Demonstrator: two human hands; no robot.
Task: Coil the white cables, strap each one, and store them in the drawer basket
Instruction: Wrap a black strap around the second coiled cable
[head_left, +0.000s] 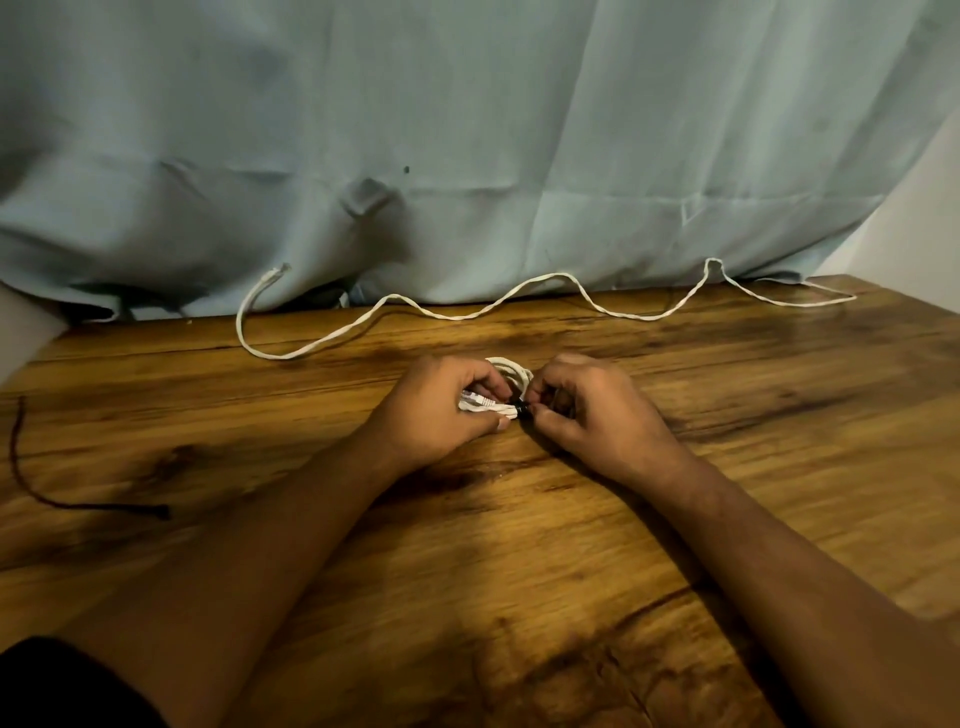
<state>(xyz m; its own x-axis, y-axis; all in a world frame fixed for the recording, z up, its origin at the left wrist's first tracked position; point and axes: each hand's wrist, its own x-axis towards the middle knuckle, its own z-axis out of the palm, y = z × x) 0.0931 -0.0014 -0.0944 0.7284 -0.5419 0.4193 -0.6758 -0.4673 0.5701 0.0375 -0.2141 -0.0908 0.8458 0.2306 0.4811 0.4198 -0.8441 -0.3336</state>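
A small coil of white cable (506, 370) sits between both hands at the middle of the wooden table (519, 545). My left hand (441, 408) grips the coil's left side, fingers curled round the bundled strands. My right hand (587, 410) pinches a black strap (521, 409) wrapped round the coil's near side. A second white cable (467, 315) lies uncoiled in loose waves along the table's far edge, one end lifted at the left. No drawer basket is in view.
A black strap (52, 501) lies loose on the table at the far left. A pale blue cloth (467, 156) hangs behind the table's back edge. A white wall (914, 228) shows at the right.
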